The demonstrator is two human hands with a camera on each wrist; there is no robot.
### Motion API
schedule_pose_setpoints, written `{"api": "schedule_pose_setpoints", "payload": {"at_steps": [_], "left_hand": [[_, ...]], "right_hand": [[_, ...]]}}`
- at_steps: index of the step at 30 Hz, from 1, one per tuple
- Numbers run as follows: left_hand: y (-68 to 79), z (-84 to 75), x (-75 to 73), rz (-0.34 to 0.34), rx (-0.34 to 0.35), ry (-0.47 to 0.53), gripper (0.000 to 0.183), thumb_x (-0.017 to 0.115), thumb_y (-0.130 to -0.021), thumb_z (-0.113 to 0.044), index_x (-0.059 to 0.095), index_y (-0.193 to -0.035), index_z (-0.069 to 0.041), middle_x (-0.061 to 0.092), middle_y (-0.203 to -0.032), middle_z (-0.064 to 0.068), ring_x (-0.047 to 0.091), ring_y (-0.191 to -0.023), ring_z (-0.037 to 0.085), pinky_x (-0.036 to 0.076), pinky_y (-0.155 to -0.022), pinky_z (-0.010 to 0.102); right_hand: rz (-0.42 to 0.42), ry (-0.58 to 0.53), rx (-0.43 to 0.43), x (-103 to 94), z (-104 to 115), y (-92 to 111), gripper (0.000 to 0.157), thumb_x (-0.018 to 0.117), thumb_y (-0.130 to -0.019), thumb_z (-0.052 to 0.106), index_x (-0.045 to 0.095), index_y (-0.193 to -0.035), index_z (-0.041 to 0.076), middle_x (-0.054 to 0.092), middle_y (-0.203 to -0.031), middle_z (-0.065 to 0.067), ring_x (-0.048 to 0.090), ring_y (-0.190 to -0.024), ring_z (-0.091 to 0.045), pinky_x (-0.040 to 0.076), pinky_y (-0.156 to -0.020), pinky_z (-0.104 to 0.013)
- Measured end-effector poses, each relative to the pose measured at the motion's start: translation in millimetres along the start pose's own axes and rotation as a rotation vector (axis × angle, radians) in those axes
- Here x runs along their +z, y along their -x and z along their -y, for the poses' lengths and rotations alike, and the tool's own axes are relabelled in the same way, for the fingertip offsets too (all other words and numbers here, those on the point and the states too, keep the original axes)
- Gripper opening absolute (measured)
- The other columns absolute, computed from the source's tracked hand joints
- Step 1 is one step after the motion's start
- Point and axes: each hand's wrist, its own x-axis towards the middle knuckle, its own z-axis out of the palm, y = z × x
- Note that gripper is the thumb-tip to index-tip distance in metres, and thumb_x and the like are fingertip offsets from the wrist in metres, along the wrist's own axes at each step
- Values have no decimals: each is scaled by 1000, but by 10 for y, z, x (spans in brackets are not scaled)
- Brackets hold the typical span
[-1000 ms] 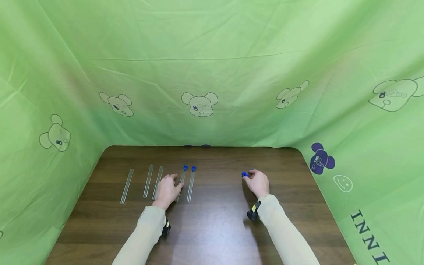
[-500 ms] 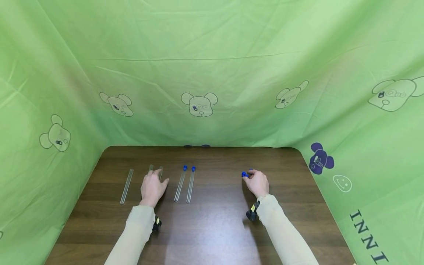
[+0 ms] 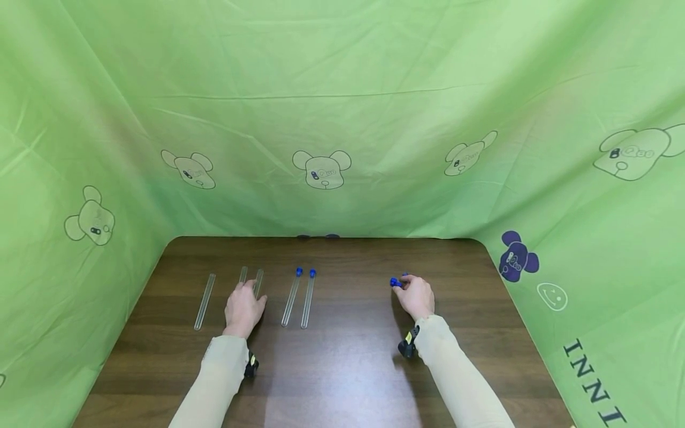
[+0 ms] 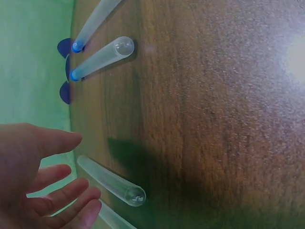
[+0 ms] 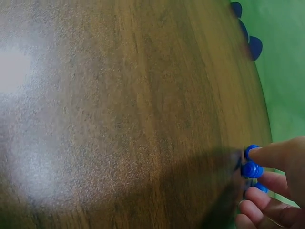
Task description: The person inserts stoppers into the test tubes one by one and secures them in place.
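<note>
My left hand (image 3: 244,309) is spread over two uncapped clear test tubes, its body covering their lower parts in the head view. In the left wrist view the thumb stands apart from loosely bent fingers, and one test tube (image 4: 112,181) lies just beyond them with nothing gripped. My right hand (image 3: 418,297) rests by several small blue caps (image 3: 394,281) at the table's right. The right wrist view has its thumb overlapping one cap, another blue cap (image 5: 251,170) below the thumb, and a third by the fingers. A gap shows between thumb and forefinger.
Two test tubes with blue caps (image 3: 308,300) lie side by side near the middle of the brown wooden table (image 3: 348,368). Farther left lies another uncapped tube (image 3: 205,302). A green curtain (image 3: 321,119) surrounds the table's back and sides.
My left hand has moved left, from beside the capped tubes to over the two uncapped ones, and then slightly back toward me. My right hand stays by the caps.
</note>
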Motion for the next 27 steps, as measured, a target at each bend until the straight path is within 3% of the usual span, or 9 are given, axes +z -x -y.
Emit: {"api": "schedule_pose_setpoints", "payload": {"at_steps": [15, 27], "left_hand": [[6, 53, 59, 6, 12, 11, 46, 78, -85, -11, 67, -128, -1, 65, -111, 23, 65, -94, 50, 53, -73, 60], [47, 69, 100, 33, 10, 27, 48, 75, -82, 2, 64, -130, 3, 66, -108, 26, 65, -91, 50, 54, -71, 57]], "right_hand": [[-2, 39, -12, -11, 11, 20, 31, 76, -90, 21, 75, -116, 4, 72, -88, -8, 66, -83, -32, 51, -69, -50], [7, 64, 18, -25, 5, 31, 30, 76, -90, 23, 76, -116, 8, 74, -97, -12, 68, -88, -36, 52, -68, -53]]}}
